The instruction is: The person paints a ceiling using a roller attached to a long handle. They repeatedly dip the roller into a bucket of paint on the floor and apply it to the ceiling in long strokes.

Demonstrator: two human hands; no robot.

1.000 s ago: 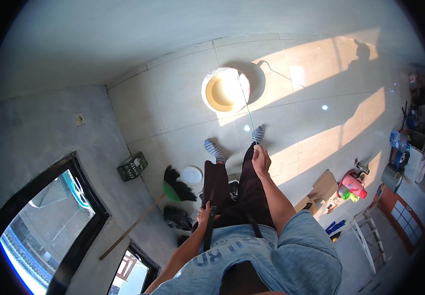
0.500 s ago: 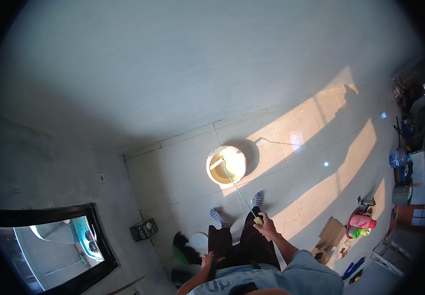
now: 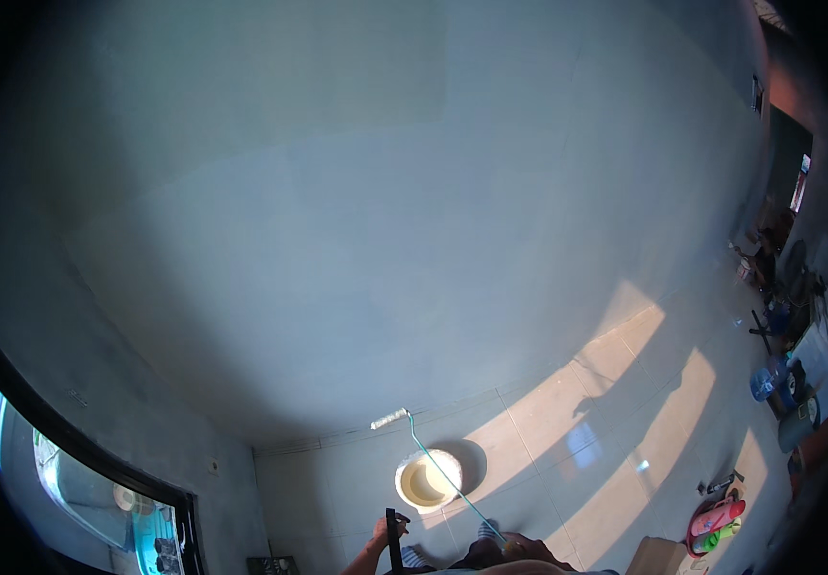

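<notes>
My right hand (image 3: 517, 548) is closed round the handle of a paint roller at the lower edge, partly hidden by my body. The roller's thin green rod (image 3: 445, 481) runs up and left over the bucket. At its end the white roller sleeve (image 3: 389, 419) is raised above the far rim, apart from it, in front of the wall's foot. The round bucket (image 3: 459, 470) holds pale cream paint and stands on the tiles. My left hand (image 3: 382, 530) is left of the bucket, fingers loosely bent and apart, with a black strap (image 3: 394, 541) crossing in front.
A large pale wall (image 3: 385, 268) rises ahead, with a greener area upper left. A black-framed window (image 3: 187, 532) is at lower left. On the right of the tiled floor (image 3: 615, 489) are a cardboard piece (image 3: 656, 556), a pink container (image 3: 718, 517) and a blue bottle (image 3: 765, 385).
The roller sleeve has come up out of the bucket and now hangs beyond its far rim. The view has tilted up, showing more wall. My left hand has moved forward from my lap.
</notes>
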